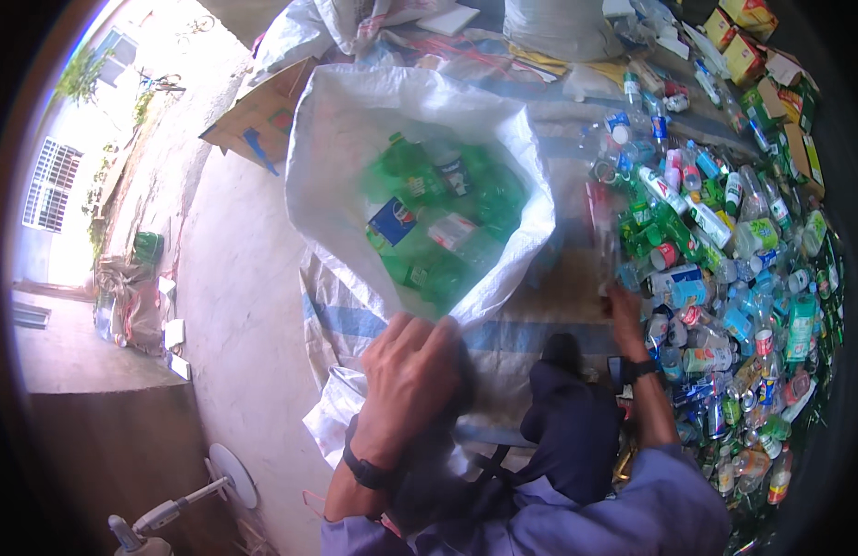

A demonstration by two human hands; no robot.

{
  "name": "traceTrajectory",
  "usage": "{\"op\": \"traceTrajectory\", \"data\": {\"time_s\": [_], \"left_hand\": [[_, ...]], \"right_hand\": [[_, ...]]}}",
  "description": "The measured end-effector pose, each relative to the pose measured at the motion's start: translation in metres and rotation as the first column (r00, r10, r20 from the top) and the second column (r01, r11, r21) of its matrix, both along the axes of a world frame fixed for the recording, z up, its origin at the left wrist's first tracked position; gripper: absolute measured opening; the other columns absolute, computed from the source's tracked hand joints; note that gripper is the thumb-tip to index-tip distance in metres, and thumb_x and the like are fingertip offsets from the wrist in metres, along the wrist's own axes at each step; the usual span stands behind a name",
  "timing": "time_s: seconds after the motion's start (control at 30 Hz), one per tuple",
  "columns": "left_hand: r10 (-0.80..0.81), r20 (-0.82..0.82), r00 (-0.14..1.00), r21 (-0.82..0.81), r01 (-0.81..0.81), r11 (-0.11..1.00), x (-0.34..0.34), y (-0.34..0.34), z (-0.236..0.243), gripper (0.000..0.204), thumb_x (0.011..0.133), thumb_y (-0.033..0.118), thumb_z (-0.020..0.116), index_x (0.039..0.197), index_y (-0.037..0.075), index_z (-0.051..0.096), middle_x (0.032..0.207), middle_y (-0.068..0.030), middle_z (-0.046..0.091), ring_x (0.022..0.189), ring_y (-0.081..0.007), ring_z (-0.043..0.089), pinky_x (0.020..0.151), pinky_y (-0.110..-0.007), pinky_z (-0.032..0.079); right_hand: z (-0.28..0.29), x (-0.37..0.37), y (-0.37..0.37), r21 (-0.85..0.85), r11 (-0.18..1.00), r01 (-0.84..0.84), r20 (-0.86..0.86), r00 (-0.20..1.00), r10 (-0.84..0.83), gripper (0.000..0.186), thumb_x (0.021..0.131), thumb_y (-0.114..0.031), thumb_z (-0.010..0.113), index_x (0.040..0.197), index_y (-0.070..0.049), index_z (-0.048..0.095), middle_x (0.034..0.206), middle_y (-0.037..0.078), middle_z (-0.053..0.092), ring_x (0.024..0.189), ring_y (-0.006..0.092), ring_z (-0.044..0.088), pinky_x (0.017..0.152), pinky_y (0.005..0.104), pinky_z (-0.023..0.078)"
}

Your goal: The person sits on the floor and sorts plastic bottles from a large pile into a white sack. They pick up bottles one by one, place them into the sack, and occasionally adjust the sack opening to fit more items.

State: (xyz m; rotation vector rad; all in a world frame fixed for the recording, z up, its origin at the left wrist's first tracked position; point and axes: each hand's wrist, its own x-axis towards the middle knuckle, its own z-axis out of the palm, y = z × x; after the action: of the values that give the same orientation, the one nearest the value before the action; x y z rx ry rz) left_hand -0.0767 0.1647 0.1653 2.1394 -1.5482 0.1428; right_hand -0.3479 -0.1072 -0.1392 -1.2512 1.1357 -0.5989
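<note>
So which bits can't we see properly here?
In the head view:
The left hand's fingertips: head view, hidden by its own knuckles.
The blurred bottle by the right hand: head view, markings smeared by blur.
The white sack's bottom: head view, covered by green bottles.
The bottle heap's right edge: head view, lost in darkness.

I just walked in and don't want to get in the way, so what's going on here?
A person in a bluish shirt grips the near rim of an open white sack with the left hand. Inside lie mostly green plastic bottles. The right hand, out beside the sack, appears to hold a blurred bottle. Farther right lies a big heap of mixed bottles.
</note>
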Motion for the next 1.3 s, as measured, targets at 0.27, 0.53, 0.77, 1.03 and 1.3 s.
{"op": "traceTrajectory", "data": {"time_s": [0.27, 0.53, 0.77, 1.03, 1.3], "left_hand": [[-0.048, -0.004, 0.999, -0.051, 0.048, 0.998, -0.001, 0.000, 0.000, 0.018, 0.076, 0.004, 0.067, 0.093, 0.009, 0.065, 0.074, -0.0056, 0.054, 0.073, -0.0260, 0.060, 0.061, -0.041, 0.050], [-0.049, 0.030, 0.998, -0.052, 0.050, 0.997, -0.001, -0.001, 0.001, 0.026, 0.076, 0.002, 0.078, 0.099, 0.008, 0.069, 0.077, -0.0065, 0.065, 0.070, -0.0253, 0.061, 0.058, -0.038, 0.051], [-0.048, 0.000, 0.999, -0.024, 0.048, 0.999, -0.002, -0.001, 0.003, 0.024, 0.075, 0.002, 0.078, 0.096, 0.008, 0.069, 0.073, -0.0054, 0.061, 0.070, -0.0245, 0.061, 0.058, -0.038, 0.050], [-0.007, -0.023, 1.000, 0.070, 0.009, 0.998, -0.009, -0.007, 0.013, 0.022, 0.075, 0.001, 0.080, 0.094, 0.008, 0.071, 0.074, -0.0063, 0.061, 0.072, -0.0249, 0.063, 0.061, -0.038, 0.051], [-0.032, 0.000, 0.999, 0.051, 0.032, 0.998, -0.005, -0.015, 0.003, 0.028, 0.070, -0.004, 0.080, 0.094, 0.006, 0.070, 0.072, -0.0068, 0.061, 0.070, -0.0254, 0.063, 0.060, -0.036, 0.051]], "right_hand": [[0.243, 0.064, 0.012, -0.500, 0.850, -0.166, 0.149, 0.950, 0.274, 0.028, 0.095, -0.019, 0.073, 0.114, 0.002, 0.069, 0.085, -0.001, 0.067, 0.073, 0.0070, 0.061, 0.064, 0.0247, 0.051], [0.300, 0.178, 0.065, -0.765, 0.189, -0.616, -0.428, 0.704, 0.566, 0.027, 0.089, -0.018, 0.081, 0.107, 0.001, 0.072, 0.080, 0.005, 0.067, 0.070, 0.0108, 0.064, 0.059, 0.0284, 0.050], [0.220, 0.118, 0.016, -0.521, 0.780, -0.346, -0.006, 0.916, 0.402, 0.024, 0.091, -0.019, 0.078, 0.103, 0.002, 0.075, 0.078, 0.011, 0.069, 0.065, 0.0133, 0.064, 0.060, 0.0301, 0.052], [-0.050, -0.005, -0.033, -0.317, 0.852, -0.416, -0.556, 0.809, 0.188, 0.027, 0.089, -0.022, 0.068, 0.095, 0.004, 0.071, 0.074, 0.022, 0.068, 0.073, 0.0303, 0.071, 0.067, 0.0426, 0.054], [-0.172, -0.005, -0.063, -0.609, 0.389, -0.691, -0.782, 0.605, -0.150, 0.023, 0.084, -0.016, 0.064, 0.100, 0.001, 0.066, 0.101, 0.023, 0.067, 0.091, 0.0417, 0.066, 0.079, 0.0531, 0.052]]}}
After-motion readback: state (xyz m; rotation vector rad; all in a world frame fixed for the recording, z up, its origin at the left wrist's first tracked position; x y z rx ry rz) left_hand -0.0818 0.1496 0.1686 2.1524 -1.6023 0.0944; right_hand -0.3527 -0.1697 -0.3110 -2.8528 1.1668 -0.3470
